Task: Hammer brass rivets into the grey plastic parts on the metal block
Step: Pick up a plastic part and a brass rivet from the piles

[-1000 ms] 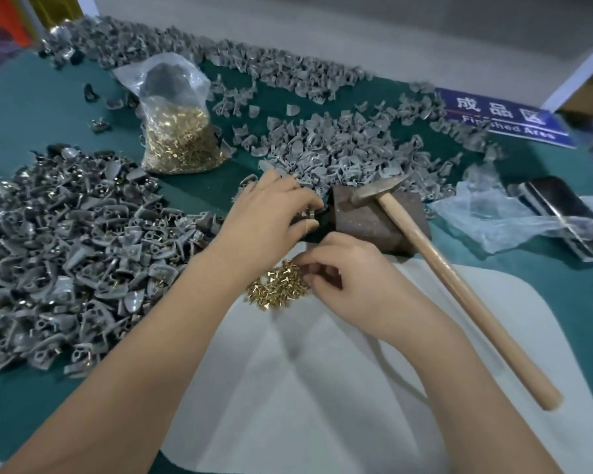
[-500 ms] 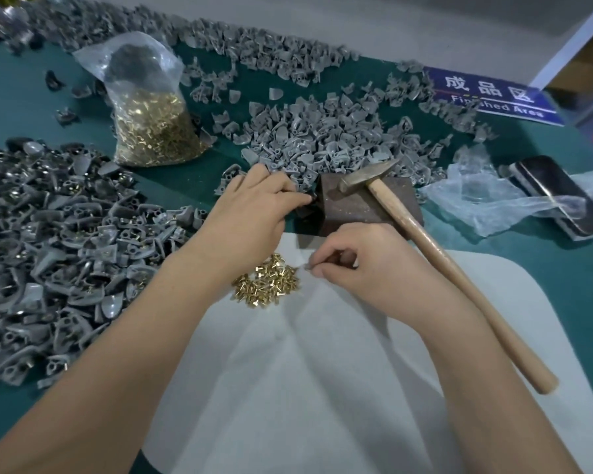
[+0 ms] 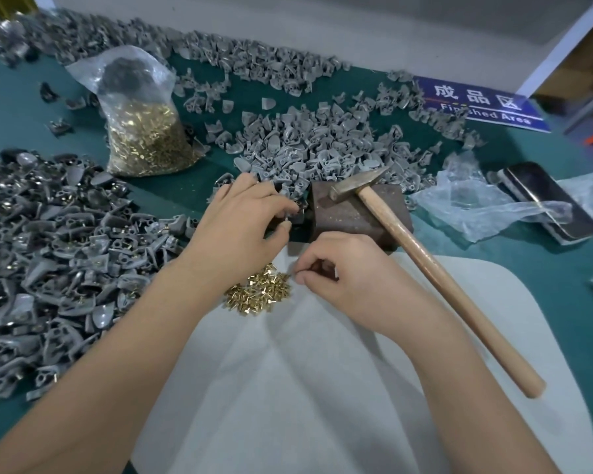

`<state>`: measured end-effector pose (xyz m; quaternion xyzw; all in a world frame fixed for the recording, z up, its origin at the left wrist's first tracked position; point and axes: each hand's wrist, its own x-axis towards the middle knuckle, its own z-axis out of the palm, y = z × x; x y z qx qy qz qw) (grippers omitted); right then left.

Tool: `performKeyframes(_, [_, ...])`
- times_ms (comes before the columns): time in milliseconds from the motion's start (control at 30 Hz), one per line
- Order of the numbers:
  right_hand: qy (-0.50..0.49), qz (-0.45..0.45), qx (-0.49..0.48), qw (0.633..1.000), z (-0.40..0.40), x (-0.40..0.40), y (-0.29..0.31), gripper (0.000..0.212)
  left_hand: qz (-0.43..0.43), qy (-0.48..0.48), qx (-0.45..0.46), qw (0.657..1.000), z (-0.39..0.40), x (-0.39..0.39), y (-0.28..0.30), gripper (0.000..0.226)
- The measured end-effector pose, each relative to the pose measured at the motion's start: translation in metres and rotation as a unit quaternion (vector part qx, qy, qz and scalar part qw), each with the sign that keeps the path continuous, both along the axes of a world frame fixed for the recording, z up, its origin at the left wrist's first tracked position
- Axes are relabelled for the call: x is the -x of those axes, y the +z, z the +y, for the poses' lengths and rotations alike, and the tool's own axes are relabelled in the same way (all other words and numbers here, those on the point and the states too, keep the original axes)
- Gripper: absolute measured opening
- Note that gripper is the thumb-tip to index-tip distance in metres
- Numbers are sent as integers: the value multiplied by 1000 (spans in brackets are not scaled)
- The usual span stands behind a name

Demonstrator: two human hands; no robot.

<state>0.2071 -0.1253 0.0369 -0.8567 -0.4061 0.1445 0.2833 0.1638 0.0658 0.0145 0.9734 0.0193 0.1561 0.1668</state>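
Left hand (image 3: pixel 240 220) pinches grey plastic part (image 3: pixel 297 217) frame centre, touching metal block (image 3: pixel 356 213); right hand (image 3: pixel 350 278) fingertips pinched beside brass rivets (image 3: pixel 259 292), contents unclear.

The white cloth (image 3: pixel 322 388) in front lies open between the 2 forearms, blocked only by the small heap of brass rivets (image 3: pixel 259 294) beside the right hand (image 3: pixel 350 278). The hammer (image 3: pixel 425 268) lies slantwise over the metal block (image 3: pixel 350 213) and bars the block's top and the way in from the right; the left hand (image 3: pixel 240 227) closes its left side. Heaps of grey plastic parts (image 3: pixel 48 261) crowd the left and far sides, with bare green table (image 3: pixel 545 268) right of the handle
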Motion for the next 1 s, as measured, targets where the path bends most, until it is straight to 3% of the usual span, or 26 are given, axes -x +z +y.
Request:
performKeyframes(67, [-3,-1,-26,1000,-1,0,2,5,1,1,4,1000,-1,1,0,32])
performKeyframes(167, [-30,19,-139,990,-4,-2,5,12,-6,6,7,1000,-4,1,1,32])
performKeyframes(367, [-155,-50,-287,944,-12,-15,6,19,-88,5,71,994,-7,2,10,20])
performKeyframes(500, [-217,-59,-297,928,-15,-21,7,20,-118,20,143,982,-12,6,14,19])
performKeyframes(700, [-288,-90,-270,914,-17,-23,9,11,-93,-10,239,967,-33,-2,19,14])
performKeyframes(867, [-272,-99,-242,926,-17,-23,11,2,-61,-60,185,979,-30,-13,22,10])
performKeyframes(1000, [-234,-117,-238,936,-16,-24,10,7,-60,-54,160,984,-27,-10,15,12])
